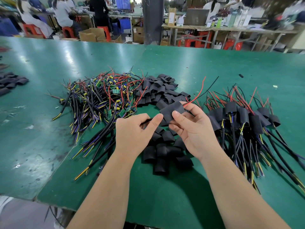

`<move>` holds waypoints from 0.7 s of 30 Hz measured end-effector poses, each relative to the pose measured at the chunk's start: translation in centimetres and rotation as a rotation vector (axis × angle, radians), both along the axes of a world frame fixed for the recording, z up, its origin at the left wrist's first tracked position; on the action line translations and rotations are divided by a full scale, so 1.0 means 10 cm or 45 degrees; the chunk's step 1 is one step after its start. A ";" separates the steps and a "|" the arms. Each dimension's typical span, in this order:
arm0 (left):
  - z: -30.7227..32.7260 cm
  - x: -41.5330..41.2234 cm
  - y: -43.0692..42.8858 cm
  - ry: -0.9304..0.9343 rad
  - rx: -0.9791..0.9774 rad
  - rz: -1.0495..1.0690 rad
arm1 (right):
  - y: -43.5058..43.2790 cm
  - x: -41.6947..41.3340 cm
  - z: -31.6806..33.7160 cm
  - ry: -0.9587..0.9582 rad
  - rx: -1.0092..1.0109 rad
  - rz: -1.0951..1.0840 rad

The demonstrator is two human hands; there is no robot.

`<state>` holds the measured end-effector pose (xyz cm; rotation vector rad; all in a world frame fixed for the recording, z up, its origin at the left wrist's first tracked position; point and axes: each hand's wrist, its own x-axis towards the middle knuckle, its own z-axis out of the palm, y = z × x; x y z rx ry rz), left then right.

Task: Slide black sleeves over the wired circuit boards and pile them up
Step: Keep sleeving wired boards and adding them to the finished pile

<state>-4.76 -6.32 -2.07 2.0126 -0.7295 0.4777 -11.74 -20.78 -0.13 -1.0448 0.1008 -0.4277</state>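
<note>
Right hand (193,129) pinches a black sleeve (173,111) above the spare sleeves (161,90) while left hand (132,129) pinches its cable (146,121), seemingly mid-slide; a pile of sleeved boards (244,118) lies at right, and a larger heap of bare boards (102,96) at left looks yet to do.

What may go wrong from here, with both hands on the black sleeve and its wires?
1. The thin red wire and thin black wire stick out of the far end of the flat black sleeve in the right hand; sliding may snag or bend them.
2. The left hand only pinches the thick black cable; it might slip when pulled.
3. Loose empty black sleeves lie under the hands; a forearm could scatter them.
</note>
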 end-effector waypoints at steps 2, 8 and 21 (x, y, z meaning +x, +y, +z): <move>0.01 -0.01 0.00 0.031 -0.002 0.000 | 0.00 -0.01 0.01 0.021 -0.008 0.007; 0.01 -0.01 0.01 0.037 0.030 -0.014 | 0.00 -0.02 0.02 0.032 0.024 -0.011; -0.08 0.08 0.02 0.172 -0.156 0.088 | -0.81 -0.18 0.60 0.096 -0.265 -0.915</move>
